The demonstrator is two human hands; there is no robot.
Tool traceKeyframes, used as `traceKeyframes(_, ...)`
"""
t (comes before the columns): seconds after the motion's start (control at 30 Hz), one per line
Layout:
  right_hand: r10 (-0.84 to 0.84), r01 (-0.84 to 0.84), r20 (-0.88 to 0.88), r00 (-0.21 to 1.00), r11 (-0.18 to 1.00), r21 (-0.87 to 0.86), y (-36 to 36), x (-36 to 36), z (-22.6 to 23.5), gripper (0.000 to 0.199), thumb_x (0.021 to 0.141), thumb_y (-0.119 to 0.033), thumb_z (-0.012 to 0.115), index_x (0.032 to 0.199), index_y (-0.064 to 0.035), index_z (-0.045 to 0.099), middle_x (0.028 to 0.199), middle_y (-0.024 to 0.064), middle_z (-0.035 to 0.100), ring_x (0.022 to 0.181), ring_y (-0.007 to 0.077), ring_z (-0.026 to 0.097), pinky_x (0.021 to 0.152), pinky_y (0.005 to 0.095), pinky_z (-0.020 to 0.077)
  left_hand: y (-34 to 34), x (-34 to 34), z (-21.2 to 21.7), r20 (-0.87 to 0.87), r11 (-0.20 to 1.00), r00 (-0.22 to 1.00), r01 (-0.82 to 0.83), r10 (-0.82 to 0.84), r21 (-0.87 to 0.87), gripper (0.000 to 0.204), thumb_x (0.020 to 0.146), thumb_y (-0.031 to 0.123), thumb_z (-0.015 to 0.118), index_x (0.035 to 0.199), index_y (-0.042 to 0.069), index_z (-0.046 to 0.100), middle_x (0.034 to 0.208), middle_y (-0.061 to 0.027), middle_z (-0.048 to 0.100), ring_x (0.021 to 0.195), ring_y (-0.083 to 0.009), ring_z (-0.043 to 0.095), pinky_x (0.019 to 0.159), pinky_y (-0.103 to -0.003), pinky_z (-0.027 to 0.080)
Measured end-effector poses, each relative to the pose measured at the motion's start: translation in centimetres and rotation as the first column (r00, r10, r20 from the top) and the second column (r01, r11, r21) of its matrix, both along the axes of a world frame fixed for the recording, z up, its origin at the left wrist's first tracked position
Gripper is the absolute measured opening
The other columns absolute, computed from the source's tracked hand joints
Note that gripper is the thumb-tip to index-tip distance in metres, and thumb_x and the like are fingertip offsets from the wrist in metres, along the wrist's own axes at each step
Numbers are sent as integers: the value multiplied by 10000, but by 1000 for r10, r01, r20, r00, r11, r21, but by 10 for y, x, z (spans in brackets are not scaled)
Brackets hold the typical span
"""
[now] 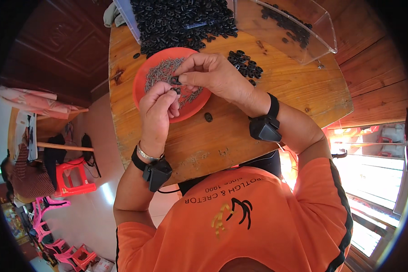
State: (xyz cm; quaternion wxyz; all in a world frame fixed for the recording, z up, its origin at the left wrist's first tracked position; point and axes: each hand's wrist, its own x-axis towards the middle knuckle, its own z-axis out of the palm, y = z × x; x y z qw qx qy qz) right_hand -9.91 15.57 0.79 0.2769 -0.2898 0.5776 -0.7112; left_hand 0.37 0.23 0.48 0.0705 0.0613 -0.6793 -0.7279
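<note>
The left hand [157,108], over the near left part of the bowl, is curled nearly closed, thumb against fingers, pinching a small black two-holed oval piece [176,90]; the fingertips hide part of it. The right hand [213,76] reaches in from the right, its thumb and forefinger brought together on a second black piece [175,80], just beyond the first. Most of that piece is covered, and whether the two pieces touch, or whether a pin sits in either, cannot be made out.

Both are above a round orange-red bowl [196,107] of thin grey metal pins [157,74]; the hands block much of its right and near left parts, and the pins' ends are too small to tell. The bowl stands on a wooden table [276,81]. One loose oval piece [208,117] lies near the bowl on its near right side, and a small cluster of black ovals [245,64] lies right of the right hand, partly behind it. Farther off, a large heap of black ovals [181,22] is cut off by the upper edge, as is the clear plastic bin [324,40] at far right.
</note>
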Motion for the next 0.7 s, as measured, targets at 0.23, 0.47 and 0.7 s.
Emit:
traceKeyframes(0.23, -35, 39, -220, 975, 999, 16, 0, 3, 0, 135, 862, -44, 628, 988, 0, 650, 878, 29, 658, 806, 69, 605, 736, 217, 509, 0, 0, -2, -3, 999, 1000, 6, -6, -41, 157, 882, 159, 484, 805, 42, 555, 630, -2, 521, 539, -73, 478, 503, -202, 365)
traceKeyframes(0.47, -21, 43, -298, 954, 997, 69, 0, 7, 0, 136, 858, -36, 629, 987, 5, 647, 879, 22, 657, 819, 62, 598, 754, 216, 500, 2, 1, 0, 9, 999, 1000, -22, 22, -35, 135, 883, 118, 493, 784, 29, 518, 638, 5, 475, 562, -67, 436, 497, -206, 359)
traceKeyframes(0.7, 16, 10, -314, 949, 997, 82, -2, 8, -2, 189, 831, -27, 659, 1017, -3, 633, 865, 17, 655, 794, 58, 598, 727, 216, 501, 1, 0, -2, 6, 1000, 1000, -14, 14, 14, 140, 883, 123, 486, 774, 38, 507, 621, -1, 478, 541, -67, 435, 489, -204, 362)
